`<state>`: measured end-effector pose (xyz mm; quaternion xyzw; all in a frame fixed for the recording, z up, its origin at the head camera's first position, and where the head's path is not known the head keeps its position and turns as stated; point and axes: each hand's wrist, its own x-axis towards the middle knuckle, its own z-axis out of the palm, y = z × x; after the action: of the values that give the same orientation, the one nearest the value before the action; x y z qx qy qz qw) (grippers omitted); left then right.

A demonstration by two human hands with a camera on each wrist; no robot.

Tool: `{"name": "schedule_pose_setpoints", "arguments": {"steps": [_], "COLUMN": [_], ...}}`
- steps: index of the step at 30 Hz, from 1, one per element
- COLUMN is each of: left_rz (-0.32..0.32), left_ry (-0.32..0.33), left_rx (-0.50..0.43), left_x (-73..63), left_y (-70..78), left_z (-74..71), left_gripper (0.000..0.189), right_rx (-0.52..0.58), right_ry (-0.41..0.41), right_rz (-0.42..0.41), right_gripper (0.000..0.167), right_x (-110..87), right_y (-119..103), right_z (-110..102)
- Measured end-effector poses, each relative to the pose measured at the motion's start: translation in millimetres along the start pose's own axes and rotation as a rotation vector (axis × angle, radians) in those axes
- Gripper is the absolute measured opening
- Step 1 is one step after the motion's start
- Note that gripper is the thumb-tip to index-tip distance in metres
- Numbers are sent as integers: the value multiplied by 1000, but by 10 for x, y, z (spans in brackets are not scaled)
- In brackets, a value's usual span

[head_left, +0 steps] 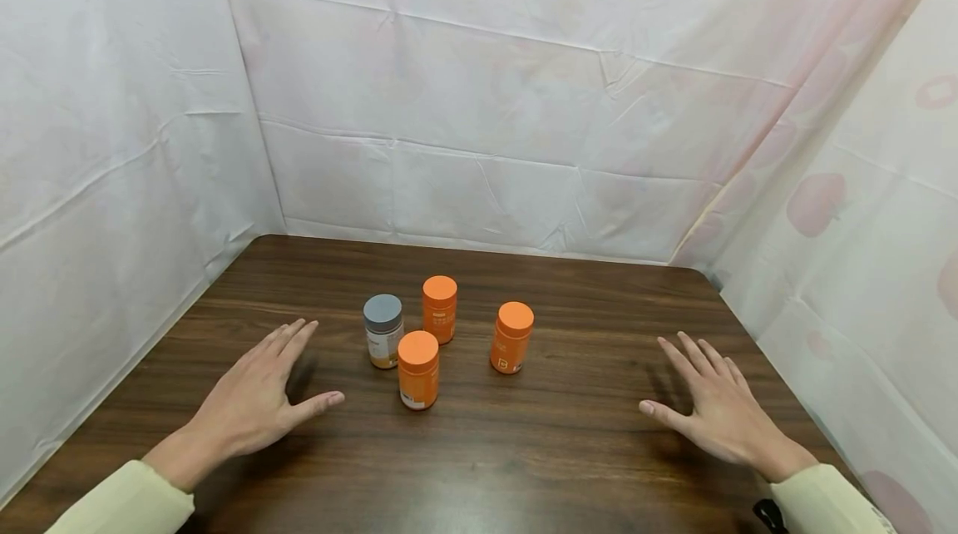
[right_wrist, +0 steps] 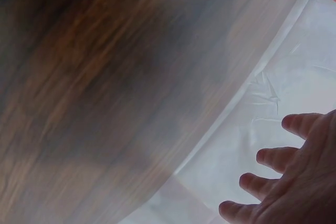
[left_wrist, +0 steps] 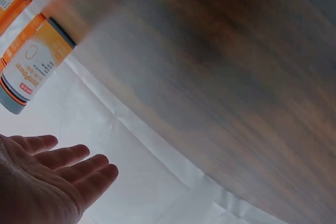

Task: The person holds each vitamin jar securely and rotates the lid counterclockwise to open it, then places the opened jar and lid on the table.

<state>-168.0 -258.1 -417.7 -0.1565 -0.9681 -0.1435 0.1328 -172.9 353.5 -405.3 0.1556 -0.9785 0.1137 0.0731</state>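
Several pill bottles stand upright near the middle of the table. One has a grey cap and a white-and-orange label point(head_left: 384, 343); just right of it is an orange bottle point(head_left: 440, 313) at the back. Closer to me stands another orange bottle point(head_left: 418, 376), and a third orange bottle point(head_left: 511, 343) is set apart to the right. My left hand point(head_left: 250, 397) is spread left of the group, touching none of them; the grey-capped bottle point(left_wrist: 37, 64) is nearest to it. Far to the right, my right hand point(head_left: 714, 405) is also spread and holds nothing.
The dark wood-grain table point(head_left: 569, 451) has rounded far corners. Pale cloth point(head_left: 479, 85) hangs behind it and along both sides, with faint reddish prints at the right. Light sleeves point(head_left: 123, 501) cover both forearms, and a black band point(head_left: 769, 515) shows at the right wrist.
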Motion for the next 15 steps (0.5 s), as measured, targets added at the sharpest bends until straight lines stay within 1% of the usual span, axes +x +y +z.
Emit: {"name": "schedule_pose_setpoints", "arguments": {"steps": [12, 15], "left_rz": [-10, -14], "left_ry": [34, 34], "left_rx": [-70, -88], "left_x": [-14, -17], "left_y": [98, 130], "left_z": [7, 9], "left_gripper": [102, 100], "right_rx": [33, 44], "right_ry": [25, 30], "right_rz": [2, -4], "right_gripper": [97, 97], "right_x": [-16, -20], "right_y": [-73, -86], "right_z": [-27, -24]}}
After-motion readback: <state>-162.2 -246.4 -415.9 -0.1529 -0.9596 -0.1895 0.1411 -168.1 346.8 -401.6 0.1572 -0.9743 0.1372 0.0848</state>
